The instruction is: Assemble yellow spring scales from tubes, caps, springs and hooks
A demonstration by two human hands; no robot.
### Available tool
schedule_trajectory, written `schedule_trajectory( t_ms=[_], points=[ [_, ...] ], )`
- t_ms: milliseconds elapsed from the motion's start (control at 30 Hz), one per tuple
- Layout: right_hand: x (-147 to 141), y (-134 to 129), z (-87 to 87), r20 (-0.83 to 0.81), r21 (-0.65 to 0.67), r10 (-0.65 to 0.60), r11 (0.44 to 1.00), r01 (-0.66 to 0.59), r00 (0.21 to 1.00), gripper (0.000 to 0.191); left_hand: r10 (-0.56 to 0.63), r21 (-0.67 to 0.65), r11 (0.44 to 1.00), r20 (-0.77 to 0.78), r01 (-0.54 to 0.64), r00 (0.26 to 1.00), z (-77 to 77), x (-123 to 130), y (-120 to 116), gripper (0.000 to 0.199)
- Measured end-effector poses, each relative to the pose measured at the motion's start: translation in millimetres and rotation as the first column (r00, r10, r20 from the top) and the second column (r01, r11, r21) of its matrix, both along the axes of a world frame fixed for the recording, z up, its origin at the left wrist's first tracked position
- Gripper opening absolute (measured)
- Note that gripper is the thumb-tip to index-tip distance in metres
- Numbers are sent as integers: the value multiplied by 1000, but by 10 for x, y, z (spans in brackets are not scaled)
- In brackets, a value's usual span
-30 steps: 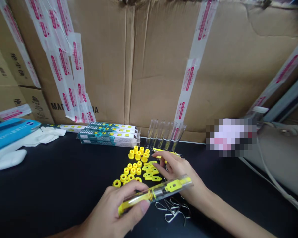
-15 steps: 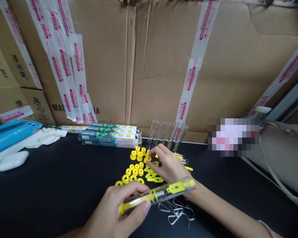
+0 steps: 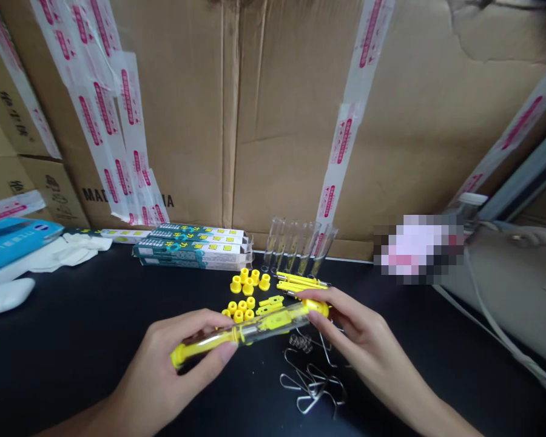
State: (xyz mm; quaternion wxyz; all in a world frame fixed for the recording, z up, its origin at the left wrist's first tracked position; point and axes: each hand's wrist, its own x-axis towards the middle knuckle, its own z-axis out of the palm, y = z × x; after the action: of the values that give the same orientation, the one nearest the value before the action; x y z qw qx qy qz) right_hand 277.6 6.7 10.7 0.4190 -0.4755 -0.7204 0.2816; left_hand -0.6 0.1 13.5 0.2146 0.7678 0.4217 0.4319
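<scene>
My left hand [image 3: 164,364] grips the clear tube [image 3: 255,331] above the counter [image 3: 73,370], its long axis running rightward and slightly away; my right hand [image 3: 370,340] pinches 1 yellow cap [image 3: 319,306] at its far end, roughly in line.

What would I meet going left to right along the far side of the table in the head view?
Blue box, stacked small boxes, standing clear tubes, pixelated item, white-capped bottle.
</scene>
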Motion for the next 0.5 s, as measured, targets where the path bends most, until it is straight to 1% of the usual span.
schedule_trajectory(
  t_ms=[100,167,267,400,500],
  points=[
    [70,-24,-35,-83,-59,-22,998,17,996,31,39,49,998,-46,-37,998,-3,-14,13,8],
    [88,-21,-38,-151,-79,-45,996,34,988,35,18,71,997,-72,-12,997,-20,-5,17,8],
    [92,-17,-4,-175,-60,-50,997,40,983,26,-17,109,994,-96,27,995,-37,10,29,9],
    [84,-46,64,-155,6,-12,1000,13,988,17,12,101,995,-114,0,993,-28,16,51,8],
    [74,-77,91,-118,25,1,1000,2,993,15,20,97,995,-118,-8,993,-24,17,57,7]
  ],
)
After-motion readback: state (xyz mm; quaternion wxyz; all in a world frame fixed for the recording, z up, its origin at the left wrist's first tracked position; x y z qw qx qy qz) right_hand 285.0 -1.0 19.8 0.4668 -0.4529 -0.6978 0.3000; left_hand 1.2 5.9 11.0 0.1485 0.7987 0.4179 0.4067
